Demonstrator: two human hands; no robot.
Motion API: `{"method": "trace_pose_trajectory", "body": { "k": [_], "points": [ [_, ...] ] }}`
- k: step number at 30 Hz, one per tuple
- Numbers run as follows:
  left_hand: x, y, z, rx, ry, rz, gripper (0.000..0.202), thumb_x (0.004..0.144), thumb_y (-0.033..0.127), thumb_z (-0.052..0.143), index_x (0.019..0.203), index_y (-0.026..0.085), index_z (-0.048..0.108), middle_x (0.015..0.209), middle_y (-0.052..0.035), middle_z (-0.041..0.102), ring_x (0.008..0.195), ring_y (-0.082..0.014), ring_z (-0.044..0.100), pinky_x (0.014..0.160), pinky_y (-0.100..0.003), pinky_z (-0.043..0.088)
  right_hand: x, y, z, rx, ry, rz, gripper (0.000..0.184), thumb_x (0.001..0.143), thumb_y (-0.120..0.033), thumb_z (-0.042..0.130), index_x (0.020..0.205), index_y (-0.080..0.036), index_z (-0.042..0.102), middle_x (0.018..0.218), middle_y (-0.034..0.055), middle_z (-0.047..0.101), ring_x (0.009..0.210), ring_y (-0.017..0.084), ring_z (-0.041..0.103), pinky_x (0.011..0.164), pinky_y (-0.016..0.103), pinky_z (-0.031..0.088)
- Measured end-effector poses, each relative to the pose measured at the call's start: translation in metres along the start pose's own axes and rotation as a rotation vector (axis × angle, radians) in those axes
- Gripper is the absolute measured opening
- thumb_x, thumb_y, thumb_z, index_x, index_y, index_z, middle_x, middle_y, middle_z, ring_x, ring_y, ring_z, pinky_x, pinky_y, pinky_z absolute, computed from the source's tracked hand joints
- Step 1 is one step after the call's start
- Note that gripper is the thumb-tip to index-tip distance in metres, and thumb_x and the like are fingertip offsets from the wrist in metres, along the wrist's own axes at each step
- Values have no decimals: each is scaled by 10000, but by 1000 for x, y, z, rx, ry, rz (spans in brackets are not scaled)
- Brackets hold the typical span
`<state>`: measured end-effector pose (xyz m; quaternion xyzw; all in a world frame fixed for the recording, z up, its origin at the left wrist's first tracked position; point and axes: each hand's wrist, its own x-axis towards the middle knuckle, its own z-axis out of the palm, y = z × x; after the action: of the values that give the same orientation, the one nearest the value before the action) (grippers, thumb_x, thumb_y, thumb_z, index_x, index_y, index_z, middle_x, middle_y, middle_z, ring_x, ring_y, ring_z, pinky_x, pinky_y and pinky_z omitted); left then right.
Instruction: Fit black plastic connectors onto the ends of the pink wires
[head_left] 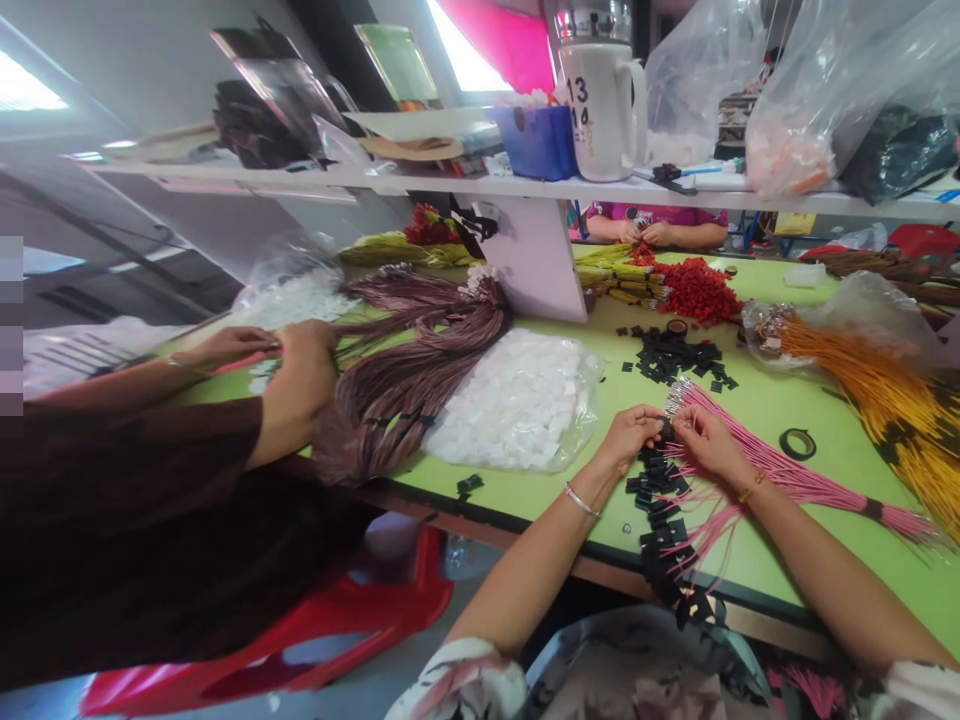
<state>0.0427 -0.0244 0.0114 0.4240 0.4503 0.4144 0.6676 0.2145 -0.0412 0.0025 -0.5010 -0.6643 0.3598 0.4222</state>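
Above the near part of the green table, my left hand (634, 437) and my right hand (709, 442) meet with fingertips pinched. Between them is a small black connector housing (664, 428), gripped by my left fingers. My right fingers are closed at its other side, by the pink wires; what exactly they pinch is too small to make out. A bundle of pink wires (810, 475) with metal terminals lies under and beyond my right hand. Below my hands, black connectors (661, 535) on pink wires hang in a row over the table edge.
Loose black housings (679, 355) lie beyond my hands, a roll of black tape (797, 444) to the right. A bag of white connectors (517, 400) and brown wires (412, 390) are left. Yellow wires (892, 400) lie right. A co-worker's arm (296, 400) reaches in; a shelf (450, 183) spans above.
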Motion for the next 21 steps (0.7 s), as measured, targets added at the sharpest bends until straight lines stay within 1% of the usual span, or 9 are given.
{"method": "trace_pose_trajectory", "body": {
  "k": [3,6,8,10,12,14,16,19,21],
  "points": [
    [0,-3,2,13,16,7,141,681,121,701,820,113,683,600,3,613,522,-77,517,511,-192,367,0,4,-1,17,-33,6,194,830,-370,581,732,-205,554,689,2,571,625,157,473,604,287,379],
    [0,-5,3,81,28,38,126,687,108,666,812,121,673,580,15,594,517,-81,509,511,-195,366,-1,6,0,21,-11,20,211,821,-379,591,709,-209,541,663,0,549,606,156,455,582,282,367],
    [-2,-4,0,149,1,39,119,695,113,643,810,126,672,572,23,580,506,-83,493,513,-202,366,-1,5,-1,7,-21,8,219,829,-391,596,712,-210,557,666,5,562,604,159,459,582,284,367],
    [-2,2,-9,264,-66,27,107,691,117,629,786,129,677,564,27,570,502,-84,475,519,-210,357,0,2,-7,-11,-30,-5,230,859,-404,578,732,-213,586,677,12,588,616,168,482,599,291,378],
    [1,11,-21,442,-136,42,88,673,111,630,739,131,684,566,22,575,524,-91,472,538,-218,352,2,-1,-16,-27,-22,17,266,882,-434,566,735,-215,605,663,13,593,606,169,483,597,294,378],
    [13,20,-31,626,-150,90,70,683,123,632,716,138,692,611,2,615,580,-113,507,583,-235,378,3,-5,-26,-13,-64,69,334,861,-489,610,674,-213,585,605,4,554,562,154,444,559,287,353],
    [32,26,-37,754,-55,171,99,736,147,613,766,145,708,737,-38,681,685,-152,568,678,-269,429,4,-6,-35,96,-165,138,398,841,-548,635,649,-210,553,555,-13,500,507,128,383,512,274,313],
    [69,30,-41,924,222,317,257,806,118,568,1018,143,712,1066,-125,699,917,-219,599,852,-328,439,4,-5,-43,276,-213,219,432,819,-600,653,692,-208,522,551,-33,473,471,96,331,464,251,262],
    [90,29,-42,1105,219,382,335,812,49,522,1090,130,691,1182,-168,657,1019,-257,563,921,-362,408,3,-2,-46,299,-237,223,420,782,-574,708,730,-205,515,572,-45,472,484,88,344,461,233,256]
  ]
}}
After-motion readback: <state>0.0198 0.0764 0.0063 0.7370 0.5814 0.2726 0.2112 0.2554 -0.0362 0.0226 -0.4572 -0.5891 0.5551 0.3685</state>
